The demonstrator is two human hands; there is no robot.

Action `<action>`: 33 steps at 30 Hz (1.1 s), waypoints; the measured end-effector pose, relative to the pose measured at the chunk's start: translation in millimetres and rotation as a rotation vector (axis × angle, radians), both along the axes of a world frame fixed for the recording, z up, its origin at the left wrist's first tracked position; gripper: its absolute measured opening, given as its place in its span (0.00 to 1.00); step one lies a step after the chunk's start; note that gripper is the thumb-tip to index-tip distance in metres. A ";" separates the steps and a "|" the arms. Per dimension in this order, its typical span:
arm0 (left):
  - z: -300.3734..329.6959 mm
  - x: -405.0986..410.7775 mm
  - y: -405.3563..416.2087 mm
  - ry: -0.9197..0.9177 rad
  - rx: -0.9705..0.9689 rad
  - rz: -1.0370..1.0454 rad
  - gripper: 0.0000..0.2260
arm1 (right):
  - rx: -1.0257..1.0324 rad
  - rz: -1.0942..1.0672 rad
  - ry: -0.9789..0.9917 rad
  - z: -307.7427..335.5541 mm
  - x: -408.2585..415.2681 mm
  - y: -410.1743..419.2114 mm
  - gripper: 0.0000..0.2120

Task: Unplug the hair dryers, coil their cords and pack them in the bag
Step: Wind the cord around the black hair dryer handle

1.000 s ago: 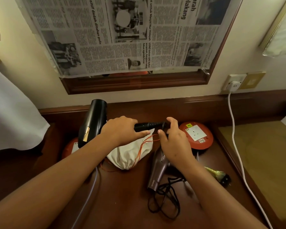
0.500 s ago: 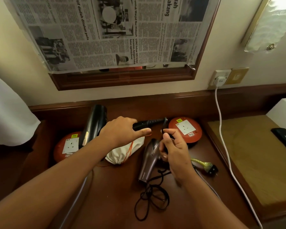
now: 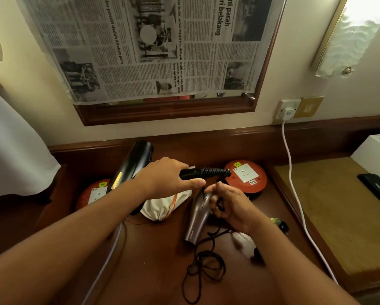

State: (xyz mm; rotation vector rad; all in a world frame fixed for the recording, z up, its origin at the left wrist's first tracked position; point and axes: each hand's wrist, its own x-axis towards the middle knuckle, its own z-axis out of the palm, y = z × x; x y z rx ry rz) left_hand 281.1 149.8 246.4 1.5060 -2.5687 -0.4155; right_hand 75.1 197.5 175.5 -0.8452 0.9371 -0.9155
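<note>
Since half a second ago the right hand (image 3: 230, 205) has drawn back a little from the black dryer's handle, its curled fingers pinching the black cord (image 3: 220, 201) close under it. Left hand (image 3: 169, 178) grips the black hair dryer (image 3: 136, 164) by its handle, raised over the white drawstring bag (image 3: 162, 205). Below the right hand the brown hair dryer (image 3: 199, 216) lies on the worktop (image 3: 158, 260), its cord loose. Coiling seems to be the step; next, wrap the cord in even loops.

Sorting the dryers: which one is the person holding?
The black hair dryer, gripped at its handle by the left hand; the brown hair dryer lies on the desk.
</note>
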 end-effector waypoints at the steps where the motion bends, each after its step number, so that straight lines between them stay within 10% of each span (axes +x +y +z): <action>1: 0.3 1.9 0.7 0.006 0.007 -0.002 0.23 | 0.012 0.035 0.017 -0.5 -1.3 -1.3 0.16; 18: 20.4 32.8 3.6 -0.119 -0.004 -0.102 0.21 | -0.197 0.105 0.218 44.7 -4.2 -33.9 0.09; 33: 16.2 34.2 1.4 -0.395 -0.136 -0.019 0.26 | -0.602 -0.006 0.916 79.3 12.9 -29.4 0.09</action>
